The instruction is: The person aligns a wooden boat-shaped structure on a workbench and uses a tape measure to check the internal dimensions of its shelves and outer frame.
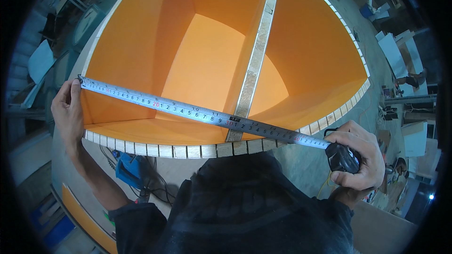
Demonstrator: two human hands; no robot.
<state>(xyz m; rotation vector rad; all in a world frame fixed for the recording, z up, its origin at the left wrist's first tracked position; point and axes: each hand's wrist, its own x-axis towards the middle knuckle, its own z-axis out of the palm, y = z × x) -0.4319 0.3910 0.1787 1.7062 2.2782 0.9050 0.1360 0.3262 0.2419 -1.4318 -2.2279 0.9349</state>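
Note:
In front of me stands a large open box point(207, 56) with orange inner walls and a curved, notched pale wood rim. A divider board point(257, 51) splits it, its raw edge facing up. Across the opening stretches the metal blade of a tape measure point(188, 109), passing over the divider and the near rim. At the box's left edge, my left hand point(69, 108) pinches the hooked end of the blade between thumb and fingers. My right hand point(360, 155) is wrapped round the black tape case point(343, 157), just beyond the rim at right.
Below the near rim at left lies a blue power tool point(129, 169) with dark cables. An orange-faced panel point(87, 221) leans at lower left. White boards point(395, 59) lie on the floor at far right, where another person's arm point(412, 81) shows. A yellow cord point(325, 184) trails near my right wrist.

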